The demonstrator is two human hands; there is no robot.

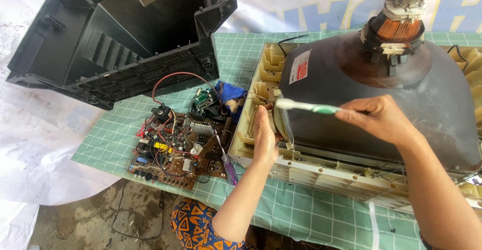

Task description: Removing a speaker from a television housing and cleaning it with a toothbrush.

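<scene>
Right hand (381, 117) holds a green-handled toothbrush (307, 107) against the dusty grey picture tube (381, 99).

Two hands: the left hand (264, 134) and the right hand (379, 119). One toothbrush (307, 107), one picture tube (381, 104), one cream front frame (321, 172), one black back cover (125, 34), one circuit board (175, 152), one purple-handled screwdriver (228, 165), one blue cloth (230, 97).

A rectangular red-and-white label (299, 66) sticks on the dark picture tube's (351, 104) back, at about ten o'clock from its copper-wound neck. At twelve o'clock, a white banner (311, 4) bears blue and yellow shapes.
</scene>
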